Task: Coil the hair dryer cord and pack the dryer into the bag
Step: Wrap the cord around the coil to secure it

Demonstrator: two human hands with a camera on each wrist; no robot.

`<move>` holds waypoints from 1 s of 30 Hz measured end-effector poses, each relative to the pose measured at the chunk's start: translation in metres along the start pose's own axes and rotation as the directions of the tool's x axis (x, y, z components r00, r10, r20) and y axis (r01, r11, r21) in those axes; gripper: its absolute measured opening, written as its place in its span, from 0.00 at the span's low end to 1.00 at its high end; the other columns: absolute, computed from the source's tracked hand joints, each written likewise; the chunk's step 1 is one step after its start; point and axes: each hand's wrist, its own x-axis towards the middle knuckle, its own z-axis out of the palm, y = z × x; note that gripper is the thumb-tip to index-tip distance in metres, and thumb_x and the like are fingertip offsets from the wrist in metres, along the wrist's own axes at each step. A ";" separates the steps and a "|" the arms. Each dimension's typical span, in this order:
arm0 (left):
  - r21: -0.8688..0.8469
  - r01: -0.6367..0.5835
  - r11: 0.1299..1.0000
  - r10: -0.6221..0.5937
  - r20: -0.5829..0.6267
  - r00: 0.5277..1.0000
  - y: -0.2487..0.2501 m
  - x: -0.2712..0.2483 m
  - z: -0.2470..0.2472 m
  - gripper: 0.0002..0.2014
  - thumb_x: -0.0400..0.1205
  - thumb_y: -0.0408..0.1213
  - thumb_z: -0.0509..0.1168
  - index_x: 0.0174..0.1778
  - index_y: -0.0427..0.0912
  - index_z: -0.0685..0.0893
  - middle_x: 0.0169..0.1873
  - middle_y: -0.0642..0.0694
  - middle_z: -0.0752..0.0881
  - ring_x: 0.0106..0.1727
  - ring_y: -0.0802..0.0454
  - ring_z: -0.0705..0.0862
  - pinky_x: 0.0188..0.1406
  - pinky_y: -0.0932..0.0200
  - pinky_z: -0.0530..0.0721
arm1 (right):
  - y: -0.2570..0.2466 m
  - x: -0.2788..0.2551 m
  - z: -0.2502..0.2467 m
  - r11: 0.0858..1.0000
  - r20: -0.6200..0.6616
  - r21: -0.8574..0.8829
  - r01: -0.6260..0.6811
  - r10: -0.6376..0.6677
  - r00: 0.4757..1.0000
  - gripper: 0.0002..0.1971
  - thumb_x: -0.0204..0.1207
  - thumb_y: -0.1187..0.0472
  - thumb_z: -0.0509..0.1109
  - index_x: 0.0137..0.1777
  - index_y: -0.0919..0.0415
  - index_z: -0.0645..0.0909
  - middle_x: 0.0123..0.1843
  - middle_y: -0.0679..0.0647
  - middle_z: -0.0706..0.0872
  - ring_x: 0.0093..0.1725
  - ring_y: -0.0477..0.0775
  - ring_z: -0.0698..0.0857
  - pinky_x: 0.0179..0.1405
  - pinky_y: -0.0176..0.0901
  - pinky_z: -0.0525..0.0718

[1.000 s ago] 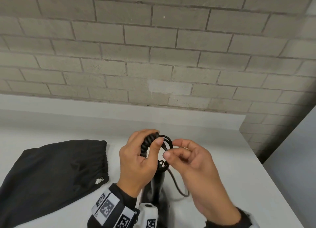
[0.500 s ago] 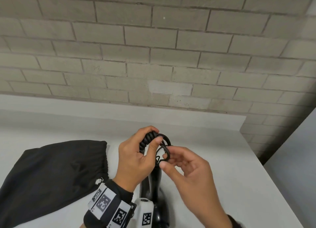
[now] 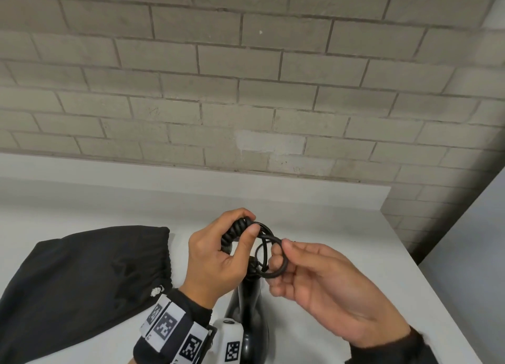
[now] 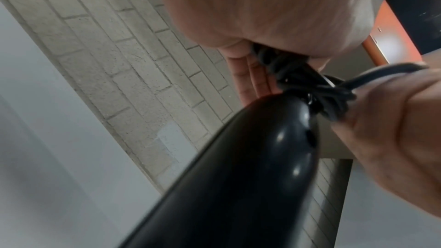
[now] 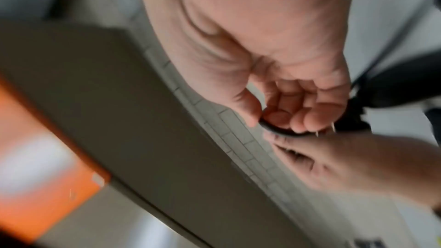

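Left hand (image 3: 218, 257) wrapped tight round the wound-up cord (image 3: 237, 234). Right hand (image 3: 322, 287) pinching a loose loop just beside it. Dryer (image 3: 250, 309) hanging below both hands, bag (image 3: 82, 281) left on the surface (image 3: 341, 227).

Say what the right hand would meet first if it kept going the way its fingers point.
Probably the left hand: the right hand points left, pinching a cord loop right beside it. Depth is unclear.
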 end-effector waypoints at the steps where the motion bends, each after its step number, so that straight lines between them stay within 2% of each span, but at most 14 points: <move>1: -0.015 -0.002 1.000 0.002 0.001 1.000 0.002 0.000 0.000 0.12 0.85 0.50 0.65 0.50 0.45 0.86 0.35 0.55 0.89 0.33 0.59 0.90 0.35 0.68 0.84 | -0.001 0.001 -0.002 0.993 0.050 0.107 -0.046 0.040 0.998 0.09 0.78 0.60 0.73 0.45 0.68 0.84 0.37 0.60 0.83 0.35 0.56 0.81 0.38 0.46 0.82; 3: -0.036 0.000 0.999 0.000 0.009 1.000 0.004 0.000 0.001 0.10 0.84 0.46 0.66 0.50 0.44 0.85 0.34 0.54 0.89 0.32 0.62 0.90 0.35 0.71 0.84 | 0.004 0.003 -0.005 0.982 0.078 0.188 -0.035 0.020 0.997 0.11 0.75 0.58 0.76 0.45 0.67 0.84 0.36 0.59 0.82 0.34 0.55 0.79 0.36 0.45 0.80; 5: -0.052 0.023 0.998 -0.022 0.013 1.000 0.005 0.001 0.003 0.09 0.83 0.43 0.67 0.49 0.40 0.86 0.31 0.54 0.88 0.30 0.63 0.90 0.33 0.71 0.84 | 0.012 0.005 -0.007 0.985 0.057 0.157 0.071 -0.081 0.995 0.13 0.74 0.55 0.77 0.45 0.68 0.84 0.37 0.60 0.82 0.34 0.54 0.79 0.36 0.44 0.80; 7: -0.046 0.045 0.998 -0.046 -0.001 0.999 0.004 0.002 0.004 0.09 0.82 0.42 0.68 0.48 0.40 0.86 0.30 0.54 0.88 0.29 0.64 0.89 0.30 0.70 0.84 | 0.024 0.004 -0.003 0.978 0.046 -0.002 0.206 -0.206 0.977 0.14 0.71 0.54 0.79 0.47 0.65 0.84 0.41 0.60 0.82 0.38 0.53 0.79 0.40 0.43 0.80; 9: -0.027 0.060 0.998 -0.060 -0.019 0.998 0.002 0.003 0.004 0.09 0.82 0.42 0.68 0.48 0.39 0.86 0.29 0.54 0.88 0.28 0.64 0.89 0.30 0.69 0.84 | 0.039 0.004 0.000 0.915 0.034 -0.234 0.328 -0.329 0.944 0.12 0.66 0.61 0.81 0.48 0.58 0.85 0.47 0.58 0.85 0.43 0.52 0.81 0.45 0.41 0.81; 11: -0.007 0.061 0.998 -0.062 -0.029 0.998 0.001 0.003 0.004 0.10 0.81 0.43 0.67 0.48 0.39 0.87 0.30 0.55 0.88 0.28 0.65 0.89 0.30 0.70 0.84 | 0.052 0.004 0.002 0.795 0.016 -0.461 0.394 -0.437 0.899 0.15 0.67 0.67 0.79 0.49 0.49 0.86 0.51 0.54 0.88 0.45 0.52 0.83 0.49 0.43 0.83; 13: 0.011 0.043 0.999 -0.043 -0.025 0.999 0.002 0.003 0.003 0.10 0.81 0.42 0.67 0.48 0.38 0.87 0.30 0.55 0.87 0.29 0.65 0.88 0.31 0.73 0.82 | 0.061 0.005 0.003 0.607 0.016 -0.668 0.431 -0.567 0.823 0.17 0.71 0.66 0.77 0.52 0.42 0.85 0.49 0.49 0.88 0.47 0.49 0.85 0.52 0.43 0.84; 15: 0.014 0.036 0.999 -0.035 -0.021 0.999 0.002 0.004 0.003 0.10 0.81 0.42 0.67 0.47 0.38 0.87 0.31 0.55 0.87 0.29 0.65 0.88 0.32 0.74 0.82 | 0.064 0.003 0.005 0.432 0.050 -0.793 0.429 -0.656 0.753 0.14 0.74 0.60 0.75 0.53 0.39 0.85 0.48 0.42 0.89 0.50 0.50 0.85 0.52 0.35 0.82; 16: 0.004 0.045 0.999 -0.045 -0.023 0.999 0.003 0.003 0.003 0.10 0.81 0.42 0.67 0.47 0.39 0.87 0.31 0.56 0.87 0.29 0.64 0.89 0.31 0.73 0.82 | 0.065 0.002 0.006 0.396 0.044 -0.821 0.410 -0.673 0.738 0.12 0.75 0.58 0.74 0.53 0.38 0.84 0.48 0.40 0.89 0.53 0.48 0.84 0.52 0.30 0.79; 19: -0.025 0.091 0.996 -0.092 -0.037 0.995 0.002 0.002 0.003 0.08 0.82 0.43 0.66 0.47 0.43 0.86 0.32 0.54 0.88 0.28 0.61 0.89 0.30 0.68 0.85 | 0.060 -0.003 0.011 0.495 -0.041 -0.787 0.367 -0.636 0.770 0.08 0.76 0.59 0.75 0.48 0.41 0.85 0.48 0.43 0.90 0.56 0.44 0.84 0.54 0.25 0.76; 22: -0.033 0.102 0.994 -0.103 -0.036 0.994 0.000 0.001 0.002 0.04 0.82 0.43 0.66 0.48 0.48 0.85 0.32 0.53 0.88 0.28 0.61 0.89 0.30 0.67 0.85 | 0.050 -0.006 0.007 0.671 -0.098 -0.642 0.370 -0.551 0.829 0.09 0.75 0.66 0.75 0.43 0.49 0.87 0.45 0.51 0.92 0.52 0.48 0.89 0.55 0.32 0.81; 24: -0.025 0.093 0.995 -0.093 -0.029 0.995 0.000 0.001 0.002 0.04 0.82 0.42 0.67 0.47 0.48 0.85 0.32 0.54 0.88 0.28 0.61 0.89 0.29 0.66 0.85 | 0.043 -0.007 0.001 0.804 -0.137 -0.468 0.366 -0.475 0.869 0.05 0.70 0.62 0.79 0.43 0.52 0.88 0.41 0.57 0.93 0.48 0.50 0.91 0.52 0.36 0.84; 27: -0.013 0.078 0.997 -0.078 -0.015 0.997 -0.003 0.002 0.000 0.06 0.82 0.42 0.67 0.46 0.44 0.87 0.30 0.54 0.87 0.28 0.61 0.89 0.29 0.63 0.86 | 0.035 -0.013 -0.009 0.944 -0.121 -0.077 0.321 -0.328 0.937 0.23 0.51 0.51 0.90 0.44 0.62 0.90 0.34 0.62 0.87 0.44 0.60 0.91 0.49 0.43 0.88; 30: -0.005 0.043 0.999 -0.043 0.009 0.999 -0.004 0.004 -0.002 0.04 0.82 0.40 0.68 0.47 0.46 0.86 0.29 0.55 0.87 0.29 0.62 0.89 0.29 0.64 0.86 | 0.023 -0.021 -0.010 0.959 -0.126 0.228 0.171 -0.145 0.981 0.32 0.38 0.59 0.93 0.43 0.73 0.89 0.26 0.60 0.77 0.25 0.58 0.84 0.32 0.51 0.89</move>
